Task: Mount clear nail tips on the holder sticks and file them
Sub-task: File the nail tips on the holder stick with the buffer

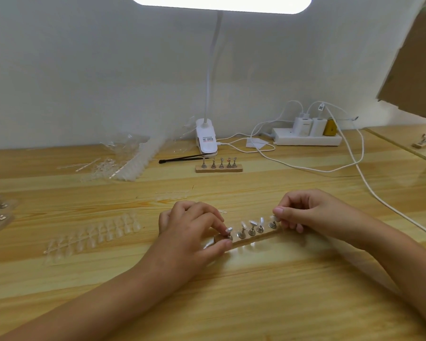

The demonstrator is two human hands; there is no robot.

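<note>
Both hands rest on the table (256, 291). A wooden strip (263, 237) lies between them, and its five metal holder sticks (251, 230) stand in a row. The left hand (190, 230) has its fingers curled, with forefinger and thumb pinching the left-end stick (228, 235), which carries a clear nail tip (229, 228). The right hand (312, 212) is curled too, with thumb and fingers pinching the right-end nail tip (274, 218) on the stick at the opposite end. The three sticks between the hands each carry a tip, tilted at differing angles.

Near the left hand, on its outer side, lie rows of loose clear tips (94, 235) joined on plastic strips. Beyond the hands and well apart from them stands a second wooden strip (219, 168) with five sticks. Behind that strip are a black tool (180, 158) and the clamp of a white lamp (205, 140). Beyond the right hand a white power strip (308, 140) sits against the wall. A white cable (369, 185) runs past that hand's outer side.
</note>
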